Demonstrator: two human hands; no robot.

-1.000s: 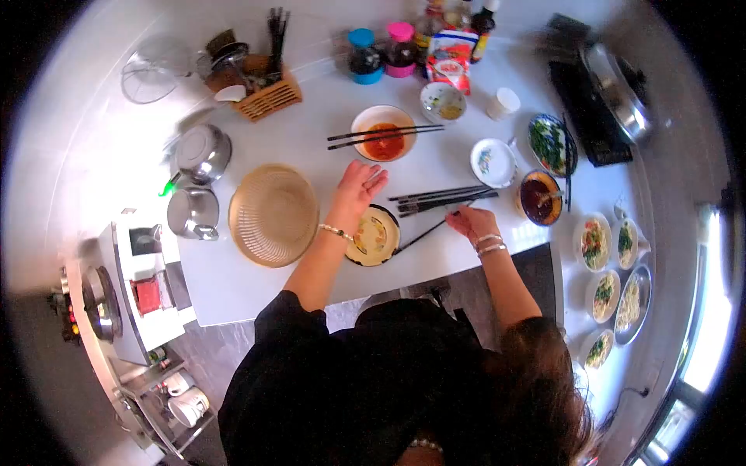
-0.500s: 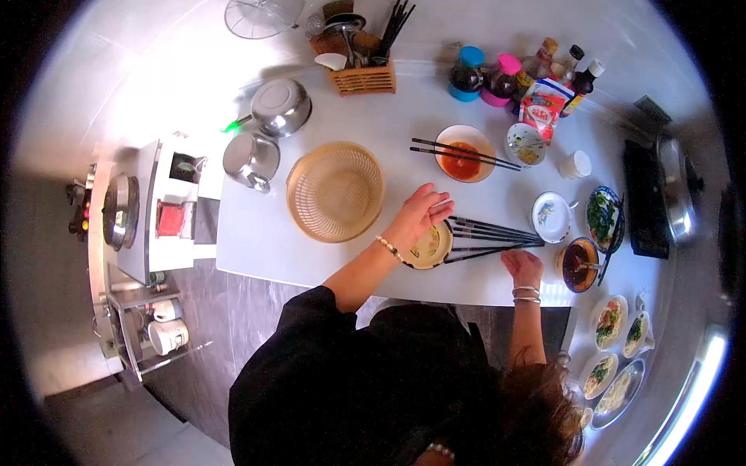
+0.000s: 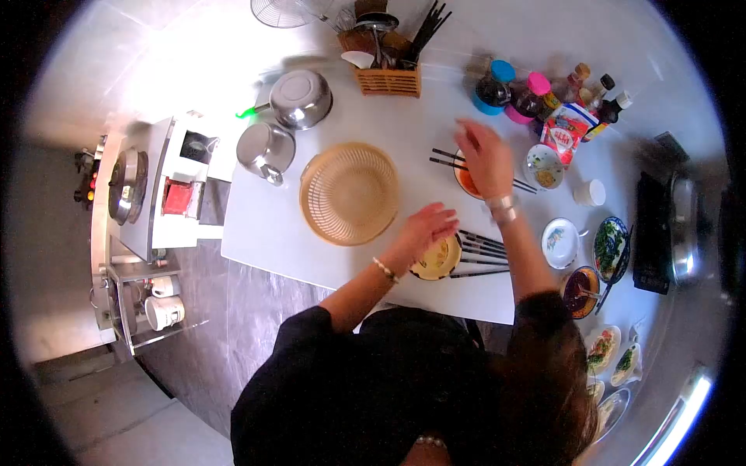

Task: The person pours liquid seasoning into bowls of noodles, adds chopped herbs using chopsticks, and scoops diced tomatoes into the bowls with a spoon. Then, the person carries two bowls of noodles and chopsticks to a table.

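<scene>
My left hand (image 3: 423, 233) hovers over the near edge of a yellow patterned dish (image 3: 439, 260), its fingers stretched out and nothing visible in them. Beside that dish lie several black chopsticks (image 3: 483, 247), partly covered by my right forearm. My right hand (image 3: 486, 159), slightly blurred, is above a white bowl of orange-red liquid (image 3: 467, 183) and hides most of it. Its fingers reach forward and look apart, with no held thing in sight. Another pair of black chopsticks (image 3: 446, 158) rests across that bowl, its middle under my right hand.
A beige plastic basket (image 3: 311, 198) stands left of my hands, with metal pots (image 3: 301, 99) behind it. At the back are a wooden utensil rack (image 3: 388, 81) and jars (image 3: 493, 89). To the right are a white dish (image 3: 560, 243), a plate of greens (image 3: 611, 241) and a sauce bowl (image 3: 580, 291).
My right hand has moved from the near ends of the loose chopsticks up and forward, over the bowl of orange-red liquid. My left hand stays over the yellow dish. The view has shifted slightly.
</scene>
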